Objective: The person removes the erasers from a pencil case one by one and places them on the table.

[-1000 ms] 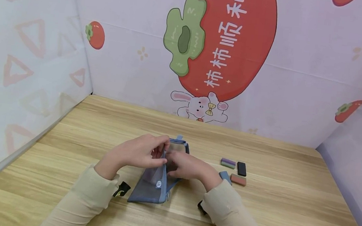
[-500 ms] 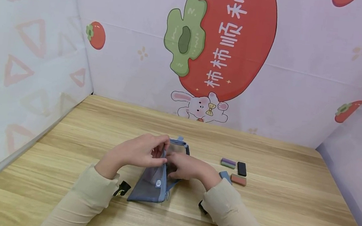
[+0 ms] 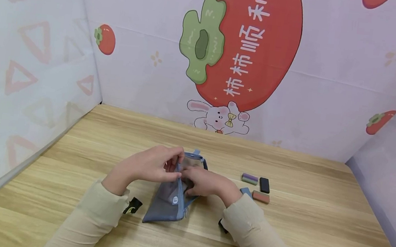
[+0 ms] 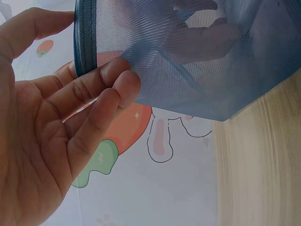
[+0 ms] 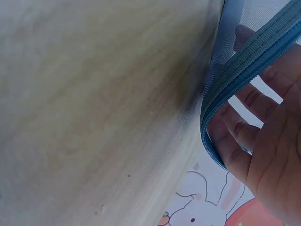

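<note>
In the head view a blue-grey mesh zipper pouch (image 3: pixel 165 206) stands on the table with its mouth spread. My left hand (image 3: pixel 152 163) pinches the zipped edge (image 4: pixel 86 37), its other fingers loosely bent beside the mesh in the left wrist view. Through the opening reaches my right hand (image 3: pixel 206 182). Its fingers (image 5: pixel 254 101) lie behind the zipper edge in the right wrist view, slightly bent and spread. Dim fingers show through the mesh in the left wrist view, with a light gap between them. Nothing shows in that hand; its fingertips are partly hidden.
Right of the pouch lie a purple-and-green block (image 3: pixel 249 179), a black block (image 3: pixel 264 185), an orange-brown block (image 3: pixel 260 197) and a blue block (image 3: pixel 246 192). A black item with yellow (image 3: pixel 133 206) lies by the left sleeve, another black item (image 3: pixel 222 226) by the right.
The pouch's near bottom corner has shifted slightly right and down, and the pouch has turned a little. Both hands stay almost in place, the right one still inside the pouch.
</note>
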The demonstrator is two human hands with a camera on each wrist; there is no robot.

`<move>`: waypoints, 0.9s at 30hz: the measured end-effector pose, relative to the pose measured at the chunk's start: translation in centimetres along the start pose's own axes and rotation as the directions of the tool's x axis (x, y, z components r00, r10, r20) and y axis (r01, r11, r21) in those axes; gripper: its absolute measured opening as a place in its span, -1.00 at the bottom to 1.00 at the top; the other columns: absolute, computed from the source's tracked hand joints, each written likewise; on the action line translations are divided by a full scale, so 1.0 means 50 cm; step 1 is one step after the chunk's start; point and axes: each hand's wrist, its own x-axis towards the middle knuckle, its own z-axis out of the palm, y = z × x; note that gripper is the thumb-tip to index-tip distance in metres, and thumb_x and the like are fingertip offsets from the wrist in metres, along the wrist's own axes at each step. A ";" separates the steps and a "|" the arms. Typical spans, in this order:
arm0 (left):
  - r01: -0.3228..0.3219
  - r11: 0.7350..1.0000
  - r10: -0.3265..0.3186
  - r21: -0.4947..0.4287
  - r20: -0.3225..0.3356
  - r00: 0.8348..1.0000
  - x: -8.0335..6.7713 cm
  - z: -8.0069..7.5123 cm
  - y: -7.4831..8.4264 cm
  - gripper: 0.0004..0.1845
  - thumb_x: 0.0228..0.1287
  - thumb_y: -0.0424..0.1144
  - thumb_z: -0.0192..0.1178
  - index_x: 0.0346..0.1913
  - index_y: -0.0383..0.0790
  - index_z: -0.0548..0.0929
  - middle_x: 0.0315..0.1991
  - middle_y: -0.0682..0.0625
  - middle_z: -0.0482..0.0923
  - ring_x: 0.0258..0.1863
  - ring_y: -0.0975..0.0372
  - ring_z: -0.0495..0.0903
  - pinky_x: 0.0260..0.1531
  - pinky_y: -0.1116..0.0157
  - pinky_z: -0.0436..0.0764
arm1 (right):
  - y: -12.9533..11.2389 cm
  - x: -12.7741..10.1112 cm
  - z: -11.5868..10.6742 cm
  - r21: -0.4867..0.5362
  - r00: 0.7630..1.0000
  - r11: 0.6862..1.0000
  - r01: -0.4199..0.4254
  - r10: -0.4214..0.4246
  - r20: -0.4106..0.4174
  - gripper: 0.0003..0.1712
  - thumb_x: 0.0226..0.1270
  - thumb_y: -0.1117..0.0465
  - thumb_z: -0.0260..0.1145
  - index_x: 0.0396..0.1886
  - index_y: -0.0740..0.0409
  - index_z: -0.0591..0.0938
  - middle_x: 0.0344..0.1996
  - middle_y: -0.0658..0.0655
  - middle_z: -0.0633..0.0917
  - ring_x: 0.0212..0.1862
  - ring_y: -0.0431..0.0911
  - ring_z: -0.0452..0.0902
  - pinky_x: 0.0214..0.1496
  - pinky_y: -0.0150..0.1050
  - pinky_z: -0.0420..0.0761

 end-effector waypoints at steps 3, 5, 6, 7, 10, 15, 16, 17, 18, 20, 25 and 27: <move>-0.008 1.000 0.008 0.005 -0.001 1.000 0.001 -0.002 0.000 -0.75 0.20 -0.19 0.29 -0.15 -0.19 0.49 -0.50 0.17 0.51 -0.50 0.39 0.48 -0.43 0.40 0.52 | 0.000 0.002 -0.003 0.001 1.000 1.000 -0.006 0.006 0.012 -0.59 0.21 0.27 0.46 0.06 0.10 0.60 -0.13 0.00 0.59 -0.14 -0.15 0.43 -0.03 -0.30 0.45; -0.012 1.000 0.012 0.005 -0.005 1.000 0.001 -0.003 0.000 -0.76 0.20 -0.19 0.28 -0.15 -0.16 0.48 -0.50 0.17 0.51 -0.51 0.39 0.48 -0.43 0.40 0.52 | 0.000 0.004 -0.004 0.000 1.000 1.000 -0.008 0.008 0.017 -0.60 0.20 0.29 0.46 0.04 0.10 0.61 -0.14 -0.01 0.58 -0.16 -0.16 0.42 -0.05 -0.32 0.45; -0.014 1.000 0.014 0.005 -0.006 1.000 0.000 -0.003 0.000 -0.76 0.20 -0.19 0.28 -0.16 -0.14 0.47 -0.50 0.17 0.51 -0.51 0.39 0.48 -0.44 0.40 0.52 | 0.000 0.005 -0.004 0.000 1.000 1.000 -0.006 0.006 0.020 -0.61 0.20 0.29 0.46 0.03 0.10 0.62 -0.14 -0.01 0.58 -0.16 -0.17 0.42 -0.06 -0.33 0.45; -0.017 1.000 0.017 0.004 -0.008 1.000 0.000 -0.003 0.001 -0.77 0.20 -0.19 0.29 -0.16 -0.13 0.47 -0.50 0.17 0.51 -0.51 0.39 0.48 -0.44 0.40 0.52 | 0.001 0.006 -0.004 0.000 1.000 1.000 -0.005 0.005 0.024 -0.63 0.20 0.30 0.46 0.02 0.10 0.62 -0.14 -0.01 0.57 -0.17 -0.17 0.42 -0.06 -0.34 0.45; -0.021 1.000 0.021 0.000 -0.007 1.000 -0.001 -0.004 0.001 -0.77 0.20 -0.19 0.29 -0.18 -0.10 0.47 -0.50 0.17 0.50 -0.51 0.38 0.48 -0.43 0.40 0.53 | 0.001 0.008 -0.002 0.004 0.999 1.000 0.008 -0.008 0.031 -0.67 0.19 0.32 0.46 -0.04 0.11 0.65 -0.15 -0.01 0.58 -0.20 -0.19 0.42 -0.11 -0.38 0.45; -0.028 1.000 0.028 -0.004 -0.003 1.000 -0.002 0.000 0.002 -0.77 0.19 -0.20 0.29 -0.19 -0.10 0.46 -0.50 0.17 0.50 -0.51 0.39 0.48 -0.43 0.41 0.53 | 0.002 0.008 0.003 -0.009 1.000 1.000 0.013 -0.013 0.028 -0.80 0.19 0.31 0.46 -0.20 0.10 0.64 -0.31 -0.01 0.55 -0.32 -0.21 0.39 -0.28 -0.40 0.40; -0.032 0.999 0.032 -0.004 -0.003 0.999 -0.001 0.000 0.002 -0.77 0.19 -0.20 0.29 -0.19 -0.10 0.46 -0.50 0.17 0.50 -0.51 0.39 0.47 -0.44 0.41 0.53 | 0.002 0.008 0.003 -0.011 1.000 1.000 0.014 -0.013 0.025 -0.81 0.19 0.30 0.46 -0.22 0.10 0.64 -0.33 -0.01 0.55 -0.33 -0.22 0.39 -0.29 -0.41 0.40; -0.034 0.999 0.034 -0.005 -0.003 0.999 -0.001 0.001 0.002 -0.77 0.18 -0.20 0.29 -0.19 -0.12 0.46 -0.51 0.16 0.50 -0.52 0.39 0.47 -0.44 0.41 0.53 | 0.002 0.007 0.004 -0.012 1.000 1.000 0.015 -0.015 0.024 -0.82 0.19 0.30 0.46 -0.24 0.10 0.63 -0.33 -0.01 0.55 -0.34 -0.22 0.39 -0.30 -0.41 0.40; -0.037 0.999 0.037 -0.005 -0.003 0.999 0.000 0.001 0.002 -0.77 0.18 -0.20 0.29 -0.19 -0.12 0.46 -0.51 0.16 0.50 -0.52 0.40 0.47 -0.45 0.41 0.52 | 0.002 0.006 0.004 -0.012 1.000 1.000 0.019 -0.018 0.023 -0.83 0.20 0.29 0.46 -0.25 0.10 0.63 -0.34 0.00 0.55 -0.34 -0.22 0.39 -0.30 -0.41 0.40; -0.042 0.999 0.042 -0.006 0.000 0.999 0.000 0.002 0.001 -0.77 0.17 -0.21 0.29 -0.18 -0.14 0.47 -0.52 0.17 0.50 -0.53 0.40 0.47 -0.46 0.41 0.52 | 0.002 0.005 0.003 -0.006 0.999 1.000 0.026 -0.026 0.022 -0.83 0.21 0.29 0.45 -0.26 0.10 0.62 -0.34 0.00 0.55 -0.35 -0.23 0.39 -0.30 -0.41 0.41; -0.045 0.999 0.045 -0.007 0.013 0.999 0.001 0.003 0.002 -0.77 0.17 -0.21 0.29 -0.18 -0.15 0.47 -0.52 0.17 0.50 -0.53 0.40 0.47 -0.45 0.42 0.52 | 0.003 -0.001 0.003 0.022 0.999 0.999 0.037 -0.037 0.019 -0.83 0.21 0.30 0.44 -0.27 0.10 0.60 -0.38 0.01 0.55 -0.39 -0.25 0.37 -0.35 -0.42 0.38; -0.040 0.999 0.040 -0.009 0.020 0.999 0.001 0.004 0.004 -0.77 0.18 -0.21 0.28 -0.18 -0.14 0.47 -0.51 0.17 0.51 -0.53 0.40 0.47 -0.45 0.42 0.52 | 0.004 -0.003 0.003 0.033 0.999 0.999 0.038 -0.038 0.019 -0.84 0.22 0.30 0.44 -0.29 0.10 0.59 -0.41 0.00 0.53 -0.41 -0.26 0.36 -0.37 -0.43 0.37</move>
